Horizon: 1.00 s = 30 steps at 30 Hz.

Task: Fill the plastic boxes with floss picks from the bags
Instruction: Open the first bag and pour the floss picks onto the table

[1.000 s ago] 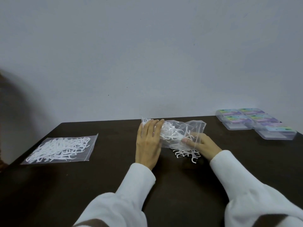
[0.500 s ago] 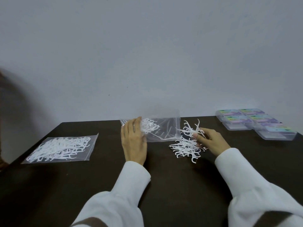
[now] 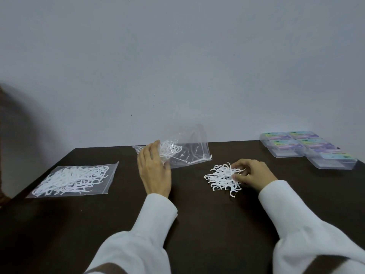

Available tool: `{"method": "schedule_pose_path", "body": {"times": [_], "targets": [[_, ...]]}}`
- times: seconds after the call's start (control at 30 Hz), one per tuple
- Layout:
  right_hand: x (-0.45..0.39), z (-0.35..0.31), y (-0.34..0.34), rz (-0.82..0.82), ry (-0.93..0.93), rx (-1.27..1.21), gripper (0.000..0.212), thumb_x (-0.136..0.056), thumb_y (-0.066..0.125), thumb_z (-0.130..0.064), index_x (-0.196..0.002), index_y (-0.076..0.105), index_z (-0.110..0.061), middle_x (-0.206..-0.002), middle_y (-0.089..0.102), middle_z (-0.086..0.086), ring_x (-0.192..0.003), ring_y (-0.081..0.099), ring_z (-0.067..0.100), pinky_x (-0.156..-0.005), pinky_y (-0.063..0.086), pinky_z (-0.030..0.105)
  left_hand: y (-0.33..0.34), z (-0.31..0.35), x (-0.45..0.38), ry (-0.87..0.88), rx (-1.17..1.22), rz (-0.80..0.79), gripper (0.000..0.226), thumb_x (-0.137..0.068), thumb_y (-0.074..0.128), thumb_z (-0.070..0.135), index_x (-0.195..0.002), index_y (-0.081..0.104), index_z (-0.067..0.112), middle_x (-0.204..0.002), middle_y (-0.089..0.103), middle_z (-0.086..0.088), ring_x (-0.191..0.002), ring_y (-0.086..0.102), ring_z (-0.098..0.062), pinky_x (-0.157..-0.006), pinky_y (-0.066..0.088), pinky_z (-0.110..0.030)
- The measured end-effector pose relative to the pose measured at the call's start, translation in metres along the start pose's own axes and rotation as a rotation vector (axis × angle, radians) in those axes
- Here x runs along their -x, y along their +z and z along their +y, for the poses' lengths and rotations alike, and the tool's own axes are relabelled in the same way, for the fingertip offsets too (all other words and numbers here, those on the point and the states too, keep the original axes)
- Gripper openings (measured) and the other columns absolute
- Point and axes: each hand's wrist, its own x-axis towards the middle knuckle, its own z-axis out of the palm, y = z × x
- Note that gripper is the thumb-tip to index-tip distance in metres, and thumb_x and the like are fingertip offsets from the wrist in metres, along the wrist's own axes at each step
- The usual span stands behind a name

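Note:
A clear plastic bag (image 3: 189, 153) with a few white floss picks left in it lies at the table's far middle; my left hand (image 3: 155, 171) holds its left end, lifted a little. A loose pile of white floss picks (image 3: 221, 177) lies on the dark table to the right of the bag. My right hand (image 3: 251, 173) rests on the pile's right side with curled fingers pinching some picks. Several clear plastic boxes (image 3: 308, 149) with coloured labels stand closed at the far right.
A second clear bag (image 3: 75, 178), flat and full of floss picks, lies at the left near the table's edge. The dark table (image 3: 197, 224) ends at a grey wall behind. White sleeves cover both my forearms.
The picks came out of the bag onto the table. My left hand drew the bag away to the left, and my right hand came down onto the pile.

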Motion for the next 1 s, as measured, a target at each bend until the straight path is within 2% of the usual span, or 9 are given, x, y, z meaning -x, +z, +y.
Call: {"method": "schedule_pose_path", "body": {"times": [0.07, 0.17, 0.33, 0.53, 0.67, 0.77, 0.87, 0.93, 1.0], "targets": [[0.000, 0.000, 0.000, 0.012, -0.016, -0.016, 0.019, -0.081, 0.071, -0.016, -0.095, 0.062, -0.025, -0.094, 0.061, -0.002, -0.073, 0.056, 0.003, -0.061, 0.040, 0.008, -0.001, 0.001, 0.000, -0.003, 0.003, 0.000, 0.063, -0.069, 0.079, 0.005, -0.126, 0.053, 0.007, -0.119, 0.057, -0.014, -0.114, 0.051, -0.032, -0.102, 0.042, -0.046], [0.000, 0.001, 0.000, 0.030, -0.020, 0.031, 0.018, -0.084, 0.068, -0.019, -0.096, 0.063, -0.031, -0.101, 0.061, -0.003, -0.087, 0.057, 0.009, -0.082, 0.048, 0.026, -0.001, 0.001, 0.000, 0.000, 0.010, 0.003, 0.063, -0.068, 0.080, 0.004, -0.125, 0.054, 0.007, -0.118, 0.057, -0.013, -0.113, 0.052, -0.032, -0.100, 0.043, -0.049], [-0.001, 0.003, 0.002, 0.056, -0.093, 0.110, 0.022, -0.089, 0.060, -0.021, -0.104, 0.067, -0.035, -0.112, 0.058, -0.007, -0.103, 0.055, 0.013, -0.100, 0.040, 0.046, -0.001, 0.001, 0.000, 0.006, 0.015, -0.005, 0.063, -0.067, 0.080, 0.004, -0.124, 0.054, 0.007, -0.117, 0.057, -0.013, -0.112, 0.052, -0.032, -0.100, 0.044, -0.048], [0.006, -0.012, 0.004, 0.199, -0.200, -0.224, 0.019, -0.092, 0.054, -0.011, -0.096, 0.066, -0.026, -0.107, 0.063, -0.005, -0.097, 0.056, 0.004, -0.084, 0.039, 0.012, 0.000, 0.006, 0.004, 0.019, 0.047, -0.024, 0.062, -0.069, 0.080, 0.010, -0.125, 0.054, 0.009, -0.118, 0.058, -0.011, -0.114, 0.052, -0.030, -0.098, 0.045, -0.048], [0.010, -0.024, 0.003, 0.102, -0.176, -0.626, 0.021, -0.095, 0.047, -0.016, -0.094, 0.065, -0.025, -0.106, 0.064, -0.002, -0.092, 0.061, 0.009, -0.085, 0.054, 0.027, 0.007, 0.014, 0.010, 0.124, 0.088, -0.087, 0.057, -0.081, 0.072, 0.019, -0.132, 0.048, 0.011, -0.125, 0.054, -0.013, -0.122, 0.042, -0.030, -0.100, 0.042, -0.054], [0.011, -0.029, 0.005, -0.017, -0.120, -0.752, 0.022, -0.096, 0.045, -0.018, -0.103, 0.066, -0.020, -0.111, 0.062, 0.004, -0.090, 0.060, 0.015, -0.073, 0.058, 0.029, 0.011, 0.021, 0.014, 0.159, 0.191, -0.200, 0.054, -0.091, 0.060, 0.021, -0.138, 0.034, 0.022, -0.143, 0.037, -0.011, -0.141, 0.016, -0.035, -0.106, 0.031, -0.061], [0.010, -0.029, 0.006, -0.078, -0.135, -0.746, 0.024, -0.090, 0.053, -0.002, -0.107, 0.064, -0.016, -0.114, 0.061, 0.007, -0.092, 0.063, 0.015, -0.064, 0.056, 0.023, 0.006, 0.029, 0.015, 0.112, 0.359, -0.285, 0.046, -0.095, 0.051, 0.030, -0.137, 0.034, 0.038, -0.157, 0.002, -0.003, -0.143, -0.021, -0.023, -0.107, 0.026, -0.038], [0.009, -0.026, 0.005, -0.105, -0.150, -0.675, 0.028, -0.086, 0.059, 0.001, -0.108, 0.063, -0.015, -0.112, 0.063, 0.007, -0.080, 0.066, 0.011, -0.063, 0.055, 0.021, 0.003, 0.029, 0.015, 0.062, 0.452, -0.332, 0.043, -0.095, 0.048, 0.036, -0.133, 0.032, 0.047, -0.157, -0.013, 0.002, -0.143, -0.020, -0.019, -0.101, 0.029, -0.028], [0.008, -0.024, 0.006, -0.114, -0.154, -0.632, 0.026, -0.083, 0.064, -0.003, -0.107, 0.065, -0.013, -0.107, 0.066, 0.007, -0.072, 0.066, 0.012, -0.059, 0.053, 0.019, 0.001, 0.028, 0.014, 0.049, 0.488, -0.352, 0.041, -0.094, 0.049, 0.038, -0.131, 0.035, 0.047, -0.156, -0.011, 0.005, -0.146, 0.001, -0.021, -0.106, 0.029, -0.028]]}}
